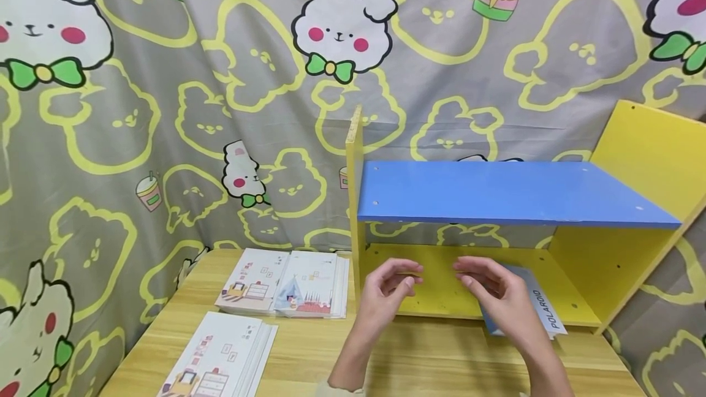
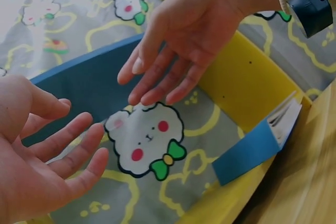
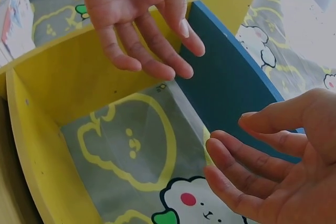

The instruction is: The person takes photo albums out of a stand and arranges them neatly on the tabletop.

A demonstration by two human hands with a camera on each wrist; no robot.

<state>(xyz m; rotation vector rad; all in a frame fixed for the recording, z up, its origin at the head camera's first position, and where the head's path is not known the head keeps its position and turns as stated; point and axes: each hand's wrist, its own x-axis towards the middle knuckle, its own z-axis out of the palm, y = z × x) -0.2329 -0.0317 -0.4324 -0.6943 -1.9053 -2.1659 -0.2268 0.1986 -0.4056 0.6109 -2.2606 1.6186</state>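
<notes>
My left hand (image 1: 383, 299) and right hand (image 1: 499, 293) hover apart in front of the shelf's lower opening, palms facing each other, fingers relaxed and loosely bent. Nothing is between them. In the left wrist view, the left hand (image 2: 47, 150) is at the left and the right hand (image 2: 184, 35) above. A blue-spined book (image 2: 252, 145) marked POLAROID lies on the yellow bottom board at the right. In the head view the right hand partly covers this book (image 1: 543, 305). A blue shelf board (image 1: 496, 192) spans the yellow side panels above both hands.
Two stacks of white illustrated books (image 1: 256, 280) stand side by side left of the shelf. Another white stack (image 1: 215, 354) lies nearer on the wooden table (image 1: 309, 354). The yellow right panel (image 1: 651, 164) rises above the blue board. A patterned grey curtain (image 1: 265, 127) hangs behind.
</notes>
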